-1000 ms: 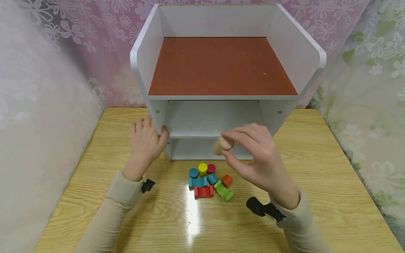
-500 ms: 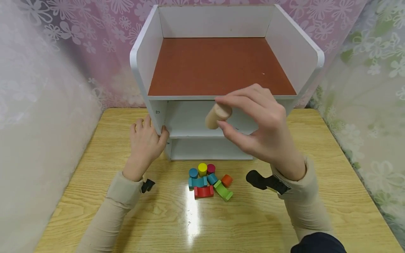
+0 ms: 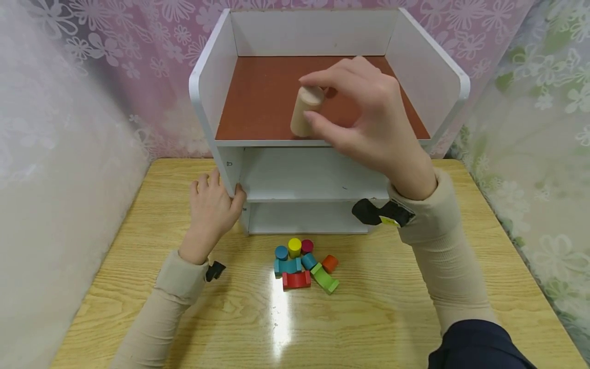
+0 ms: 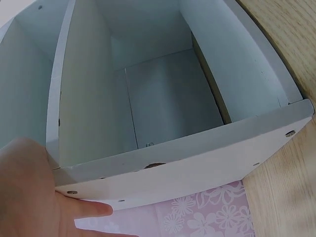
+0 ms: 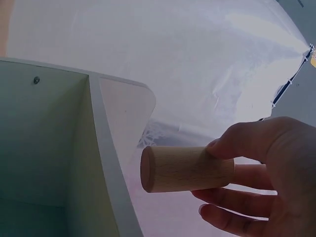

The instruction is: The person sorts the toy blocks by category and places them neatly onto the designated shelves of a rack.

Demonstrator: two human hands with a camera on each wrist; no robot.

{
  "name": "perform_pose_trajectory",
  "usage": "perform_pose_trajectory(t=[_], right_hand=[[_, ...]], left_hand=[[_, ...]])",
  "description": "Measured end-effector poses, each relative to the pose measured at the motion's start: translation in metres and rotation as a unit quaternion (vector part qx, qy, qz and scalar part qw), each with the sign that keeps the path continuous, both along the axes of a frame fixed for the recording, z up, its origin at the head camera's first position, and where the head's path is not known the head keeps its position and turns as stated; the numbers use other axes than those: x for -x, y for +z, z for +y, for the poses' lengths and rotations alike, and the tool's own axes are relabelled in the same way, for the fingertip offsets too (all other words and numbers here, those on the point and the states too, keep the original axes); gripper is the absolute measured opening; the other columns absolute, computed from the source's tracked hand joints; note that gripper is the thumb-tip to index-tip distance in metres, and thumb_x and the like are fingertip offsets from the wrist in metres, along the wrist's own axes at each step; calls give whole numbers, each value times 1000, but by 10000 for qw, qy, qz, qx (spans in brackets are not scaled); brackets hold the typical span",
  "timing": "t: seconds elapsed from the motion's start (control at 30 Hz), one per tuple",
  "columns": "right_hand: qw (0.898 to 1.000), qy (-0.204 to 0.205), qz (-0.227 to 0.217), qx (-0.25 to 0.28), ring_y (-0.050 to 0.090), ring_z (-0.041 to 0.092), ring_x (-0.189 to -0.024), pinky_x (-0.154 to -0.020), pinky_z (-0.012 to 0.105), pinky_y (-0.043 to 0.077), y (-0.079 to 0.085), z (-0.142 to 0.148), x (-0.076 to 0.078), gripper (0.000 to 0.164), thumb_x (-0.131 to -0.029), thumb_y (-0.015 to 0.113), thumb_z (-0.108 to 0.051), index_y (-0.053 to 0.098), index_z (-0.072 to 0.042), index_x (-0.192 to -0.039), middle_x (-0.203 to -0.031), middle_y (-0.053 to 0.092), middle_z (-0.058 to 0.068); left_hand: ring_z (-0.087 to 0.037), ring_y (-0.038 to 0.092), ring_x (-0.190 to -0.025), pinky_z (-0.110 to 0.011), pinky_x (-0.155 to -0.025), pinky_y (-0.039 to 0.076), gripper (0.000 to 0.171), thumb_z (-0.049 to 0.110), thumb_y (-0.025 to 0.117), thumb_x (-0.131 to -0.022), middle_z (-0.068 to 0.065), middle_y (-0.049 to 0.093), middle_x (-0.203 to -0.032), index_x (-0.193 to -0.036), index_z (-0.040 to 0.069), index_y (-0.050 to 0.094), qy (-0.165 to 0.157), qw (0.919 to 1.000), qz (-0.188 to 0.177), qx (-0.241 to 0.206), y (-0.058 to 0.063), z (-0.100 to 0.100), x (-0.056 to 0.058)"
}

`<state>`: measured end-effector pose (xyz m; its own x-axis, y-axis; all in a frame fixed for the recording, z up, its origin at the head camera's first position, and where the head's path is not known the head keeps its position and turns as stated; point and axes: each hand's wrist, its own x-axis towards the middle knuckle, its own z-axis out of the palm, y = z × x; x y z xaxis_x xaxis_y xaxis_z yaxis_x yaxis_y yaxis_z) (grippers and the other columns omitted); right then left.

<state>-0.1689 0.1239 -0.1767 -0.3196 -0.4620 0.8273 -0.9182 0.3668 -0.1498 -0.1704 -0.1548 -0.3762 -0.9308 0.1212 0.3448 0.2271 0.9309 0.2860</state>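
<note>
My right hand pinches a plain wooden cylinder by its upper end, between thumb and fingers. In the head view the cylinder overlaps the front of the red-brown top shelf. The right wrist view shows the same cylinder lying across the fingertips, with the shelf's edge left of it. My left hand holds the left side panel of the white shelf unit, thumb round its front edge and the other fingers along the outside. In the left wrist view, my left hand is at that panel's edge.
Several coloured blocks lie on the wooden table before the unit. Among them are a yellow cylinder, a red arch block, a green arch block and an orange cylinder. Flowered curtains hang behind.
My right hand has risen with the wooden cylinder from the lower compartment's height, past the middle one, to the top shelf's front edge. The left hand stays put on the side panel.
</note>
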Motion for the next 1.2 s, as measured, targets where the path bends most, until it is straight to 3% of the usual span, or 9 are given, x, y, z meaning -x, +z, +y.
perform_pose_trajectory(t=[0.17,0.43,1.03,1.2], right_hand=[[9991,-98,24,-408,55,24,-86,-79,31,40,2,-1,18,25,-88,69,-10,71,3,-110,-94,68,14],[9982,-70,-508,-324,55,20,-84,-78,33,40,-5,-1,37,22,-85,70,-7,73,1,-106,-92,70,11],[9977,-48,-554,-375,57,20,-87,-78,35,42,-9,-2,49,27,-87,71,-9,72,0,-112,-98,70,10],[9989,-98,-281,-370,58,23,-89,-80,36,43,-7,-1,49,32,-89,69,-14,69,0,-118,-100,69,12]], left_hand=[[-50,42,-118,-63,-98,28,59,39,30,-100,-22,46,-141,-147,7,44,-8,10000,4,-10,0,0,0],[-49,42,-116,-61,-97,29,58,38,29,-100,-22,45,-141,-146,7,45,8,10000,-34,-8,0,0,0],[-49,43,-116,-62,-98,30,59,38,30,-100,-22,44,-142,-149,6,40,58,9999,-94,-76,0,3,4],[-49,43,-113,-61,-96,31,59,38,29,-100,-22,45,-141,-148,6,42,94,9999,-112,-68,-1,4,7]])
